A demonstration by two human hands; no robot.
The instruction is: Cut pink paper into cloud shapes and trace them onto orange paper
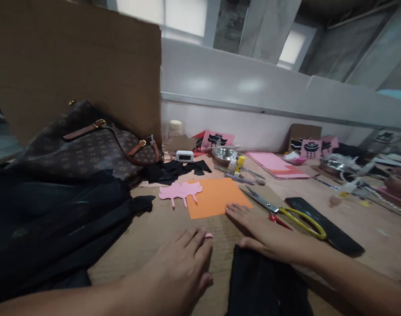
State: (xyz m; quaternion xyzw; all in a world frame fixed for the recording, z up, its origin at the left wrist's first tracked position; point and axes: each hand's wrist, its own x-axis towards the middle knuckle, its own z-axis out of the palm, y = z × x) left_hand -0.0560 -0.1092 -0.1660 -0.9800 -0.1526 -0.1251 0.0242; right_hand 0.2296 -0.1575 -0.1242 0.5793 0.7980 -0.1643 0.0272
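Observation:
My left hand (184,259) lies low over the cardboard mat (141,237), fingers bent and close together. A small pink piece (209,235) shows at its fingertips; whether the fingers grip it is unclear. My right hand (253,228) is laid flat, its fingertips on the lower right edge of an orange sheet (216,197) and its thumb apart by a black cloth (263,281). A pink paper cutout (180,192) overlaps the sheet's left side. Scissors with yellow handles (273,208) lie right of the sheet, beside red-handled ones.
A brown patterned bag (98,149) and black fabric (55,224) fill the left. Behind the sheet are black scraps (174,171), a white timer (184,156), glue bottles (240,162) and a metal bowl (225,153). A black case (325,226) lies right; another person's hand (399,180) is far right.

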